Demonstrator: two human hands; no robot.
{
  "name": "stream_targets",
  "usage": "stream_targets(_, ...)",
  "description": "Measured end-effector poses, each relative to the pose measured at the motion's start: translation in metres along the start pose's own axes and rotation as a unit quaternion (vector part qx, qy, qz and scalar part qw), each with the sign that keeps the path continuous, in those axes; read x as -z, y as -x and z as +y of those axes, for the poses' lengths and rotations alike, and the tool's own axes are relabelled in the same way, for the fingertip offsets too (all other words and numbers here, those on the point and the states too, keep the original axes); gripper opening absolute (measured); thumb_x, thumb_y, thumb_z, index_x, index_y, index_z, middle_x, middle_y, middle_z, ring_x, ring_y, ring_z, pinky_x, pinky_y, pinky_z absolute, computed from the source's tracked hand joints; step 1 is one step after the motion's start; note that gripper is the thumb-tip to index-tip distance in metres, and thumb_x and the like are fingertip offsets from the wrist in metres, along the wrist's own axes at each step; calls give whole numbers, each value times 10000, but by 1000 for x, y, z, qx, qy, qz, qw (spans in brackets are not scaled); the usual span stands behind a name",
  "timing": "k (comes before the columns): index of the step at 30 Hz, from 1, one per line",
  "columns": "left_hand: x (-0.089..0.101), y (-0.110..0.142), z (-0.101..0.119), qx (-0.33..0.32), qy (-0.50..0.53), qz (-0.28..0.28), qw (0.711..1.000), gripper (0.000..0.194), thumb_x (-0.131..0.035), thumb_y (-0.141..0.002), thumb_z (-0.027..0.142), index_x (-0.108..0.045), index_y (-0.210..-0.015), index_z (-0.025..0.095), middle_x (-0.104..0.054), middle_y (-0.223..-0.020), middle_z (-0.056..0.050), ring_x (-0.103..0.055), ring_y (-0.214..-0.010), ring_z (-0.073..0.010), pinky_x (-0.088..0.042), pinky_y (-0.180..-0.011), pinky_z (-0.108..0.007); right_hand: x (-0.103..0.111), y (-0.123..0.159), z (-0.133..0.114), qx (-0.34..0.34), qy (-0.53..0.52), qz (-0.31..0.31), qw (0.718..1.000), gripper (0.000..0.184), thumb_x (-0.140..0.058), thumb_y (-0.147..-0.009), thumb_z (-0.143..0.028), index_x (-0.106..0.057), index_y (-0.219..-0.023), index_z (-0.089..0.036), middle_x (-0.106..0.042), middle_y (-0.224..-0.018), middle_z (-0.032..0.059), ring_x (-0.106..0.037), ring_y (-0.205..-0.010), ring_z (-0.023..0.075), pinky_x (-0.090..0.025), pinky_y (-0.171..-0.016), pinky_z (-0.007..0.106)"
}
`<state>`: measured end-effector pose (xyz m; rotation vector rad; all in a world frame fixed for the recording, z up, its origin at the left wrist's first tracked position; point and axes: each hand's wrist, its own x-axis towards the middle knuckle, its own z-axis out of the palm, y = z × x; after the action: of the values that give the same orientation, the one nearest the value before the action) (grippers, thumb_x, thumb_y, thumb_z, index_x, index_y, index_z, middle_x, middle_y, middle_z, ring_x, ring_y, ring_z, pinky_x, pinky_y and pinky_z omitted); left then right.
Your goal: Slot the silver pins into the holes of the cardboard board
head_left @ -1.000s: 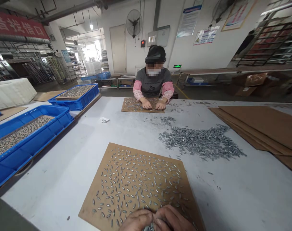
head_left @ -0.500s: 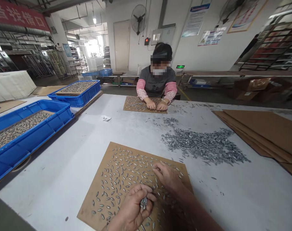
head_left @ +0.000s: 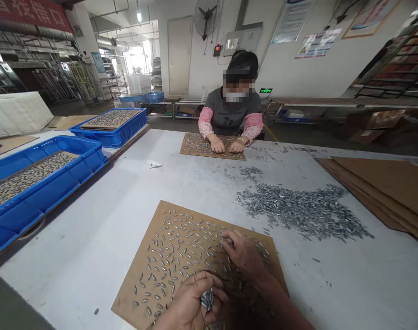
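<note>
My left hand (head_left: 195,298) is curled around a small heap of spindle-shaped grey metal pieces (head_left: 207,299), low over the near part of a brown cardboard sheet (head_left: 126,300). Many similar pieces lie spaced out across that sheet, pointing various ways. My right hand (head_left: 245,256) is just above the sheet's right half, thumb and fingers pinched together; whatever is between the fingertips is too small to make out. Beyond the sheet to the right, a large loose pile of the same metal pieces (head_left: 298,208) lies on the white table (head_left: 102,220).
Across the table a co-worker (head_left: 229,110) has both hands on another piece-covered cardboard sheet (head_left: 188,145). Blue crates (head_left: 67,183) holding filled sheets stand at the left. Stacked brown cardboard (head_left: 377,183) lies at the right. A scrap of white paper (head_left: 154,164) is on the table.
The view has shifted slightly, so the scene sits a little farther right. Both my hands stay over the sheet in nearly the same poses. The co-worker's hands have moved slightly apart.
</note>
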<state>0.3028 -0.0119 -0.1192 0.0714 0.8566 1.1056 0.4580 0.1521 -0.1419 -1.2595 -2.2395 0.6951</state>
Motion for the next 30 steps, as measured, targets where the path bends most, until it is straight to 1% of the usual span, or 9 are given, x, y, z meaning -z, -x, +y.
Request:
stream_targets(4, 0, 2, 2, -5, -2, 7, 1000, 401, -862, -796, 462, -693, -942, 128, -715, -771, -82, -603, -574, -104, -325, -460, -169, 14, 23, -10, -4, -17, 48, 999, 261, -500, -989, -435, -679, -944, -249, -714, -933, 62, -686, -847, 232, -519, -767, 344)
stream_targets(7, 0, 3, 1, -5, -13, 7, 1000, 465, -862, -798, 516, -693, -971, 118, -716, -788, -92, -623, -593, -109, -331, -466, -163, 21, 41, -18, 33, -1, 26, 999, 290, -478, -1028, -416, -686, -902, -259, -705, -922, 55, -670, -820, 215, -500, -738, 322)
stream_targets(9, 2, 1, -1, -10, -26, -6, 1000, 520, -865, -781, 558, -694, -980, 110, -717, -785, -98, -614, -572, -109, -311, -447, -169, 21, 43, -19, 57, 43, 3, 997, 294, -458, -1043, -356, -693, -901, -252, -700, -913, 50, -660, -818, 208, -478, -742, 316)
stream_targets(12, 4, -4, -4, -24, -44, -32, 998, 586, -859, -758, 609, -696, -978, 91, -713, -764, -107, -564, -492, -100, -236, -404, -194, 16, 27, -15, 84, 146, -20, 985, 314, -438, -1048, -253, -698, -873, -229, -696, -880, 50, -645, -824, 207, -436, -769, 322)
stream_targets(14, 6, -7, -6, -22, -45, -34, 998, 600, -860, -747, 620, -694, -967, 87, -715, -761, -107, -553, -471, -97, -216, -400, -202, 10, 12, -13, 106, 207, -32, 972, 313, -458, -1035, -199, -695, -832, -220, -699, -867, 53, -635, -830, 206, -407, -779, 327)
stream_targets(19, 9, -10, -5, -16, -45, -12, 999, 602, -865, -720, 639, -704, -944, 104, -726, -761, -96, -559, -477, -99, -221, -418, -197, -4, -10, -14, 150, 268, -68, 949, 252, -534, -988, -126, -686, -811, -221, -713, -894, 47, -635, -881, 211, -376, -793, 331)
stream_targets(23, 8, -7, -3, -10, -32, -11, 999, 593, -874, -717, 627, -703, -945, 107, -721, -757, -96, -571, -499, -108, -245, -440, -198, -9, -11, -12, 165, 271, -72, 946, 254, -521, -979, -112, -671, -804, -220, -703, -876, 51, -629, -866, 211, -372, -773, 334)
stream_targets(26, 7, -6, -2, -13, -29, -25, 999, 595, -872, -725, 625, -701, -944, 100, -716, -760, -104, -556, -486, -107, -243, -432, -207, -5, -9, -10, 166, 249, -59, 952, 265, -492, -972, -111, -665, -805, -222, -709, -875, 53, -622, -839, 207, -382, -767, 334)
stream_targets(30, 7, -7, -3, 2, 16, -39, 999, 546, -870, -759, 587, -687, -967, 117, -691, -771, -69, -604, -586, -113, -314, -480, -185, 8, 15, -28, 148, 144, -44, 978, 278, -438, -1020, -178, -679, -889, -224, -716, -908, 50, -631, -823, 188, -428, -752, 308)
